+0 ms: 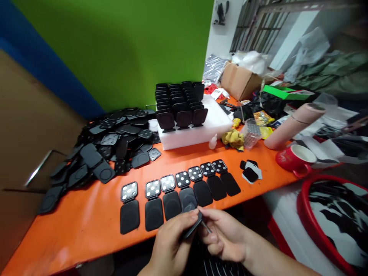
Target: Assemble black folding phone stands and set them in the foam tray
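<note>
While seven opened black cases (184,191) lie in a row on the orange bench (86,218), the left hand (172,245) pinches a black plate (192,226); the right hand (224,235) pinches its near edge.

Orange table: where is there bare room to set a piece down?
Bare orange table left of the row of opened black pieces, below the loose heap; also a strip between row and white foam block. Crowded: heap, right end around the red mug.
</note>
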Available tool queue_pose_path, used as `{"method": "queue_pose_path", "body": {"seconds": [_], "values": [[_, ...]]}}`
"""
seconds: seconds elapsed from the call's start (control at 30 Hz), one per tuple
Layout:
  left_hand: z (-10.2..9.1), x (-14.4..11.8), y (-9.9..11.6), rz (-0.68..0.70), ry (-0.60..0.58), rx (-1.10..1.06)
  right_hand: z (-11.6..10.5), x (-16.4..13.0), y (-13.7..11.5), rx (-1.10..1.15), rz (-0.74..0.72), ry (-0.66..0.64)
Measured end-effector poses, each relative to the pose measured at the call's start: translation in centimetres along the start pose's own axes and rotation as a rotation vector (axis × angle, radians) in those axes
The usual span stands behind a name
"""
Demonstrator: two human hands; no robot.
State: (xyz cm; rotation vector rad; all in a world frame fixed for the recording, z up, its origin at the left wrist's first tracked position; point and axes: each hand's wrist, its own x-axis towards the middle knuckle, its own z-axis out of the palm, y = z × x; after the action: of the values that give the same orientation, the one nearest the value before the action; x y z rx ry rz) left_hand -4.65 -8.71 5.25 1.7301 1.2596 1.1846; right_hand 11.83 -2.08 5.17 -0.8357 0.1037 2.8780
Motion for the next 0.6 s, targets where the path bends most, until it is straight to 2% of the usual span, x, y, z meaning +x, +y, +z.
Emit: {"method": "queue_pose_path", "body": {"seconds": [0.13,0.2,0.23,0.3,0.37,0.4,0.5,0.53,0.6], "values": [[0.1,-0.7,0.1,-0.011,0.064,-0.019,1.2,1.1,1.1,0.039,-0.096,0.082],[-0.7,-0.9,0.1,-0.061,0.089,-0.021,2.0,1.5,1.4,-0.011,-0.108,0.066],[-1.6,-1.0,-0.1,-0.117,0.135,-0.01,2.3,1.7,1.4,-0.071,-0.124,0.042],[-4.3,-1.3,-0.5,-0.303,0.317,0.014,2.9,1.9,1.2,-0.247,-0.224,0.006],[-8.1,-1.7,-1.3,-0.537,0.548,-0.03,3.1,2.0,0.9,-0.431,-0.351,0.003],[-10.1,-1.9,-1.7,-0.654,0.601,-0.097,3.2,2.1,0.8,-0.506,-0.387,0.018],[-14.5,-2.9,-3.0,-0.922,0.615,-0.298,3.3,3.3,0.7,-0.643,-0.321,0.049],[-15.2,-3.3,-3.5,-0.968,0.601,-0.336,3.5,4.0,0.7,-0.665,-0.281,0.045],[-15.4,-3.9,-4.4,-1.005,0.572,-0.391,4.1,6.3,0.7,-0.714,-0.215,0.009]]}}
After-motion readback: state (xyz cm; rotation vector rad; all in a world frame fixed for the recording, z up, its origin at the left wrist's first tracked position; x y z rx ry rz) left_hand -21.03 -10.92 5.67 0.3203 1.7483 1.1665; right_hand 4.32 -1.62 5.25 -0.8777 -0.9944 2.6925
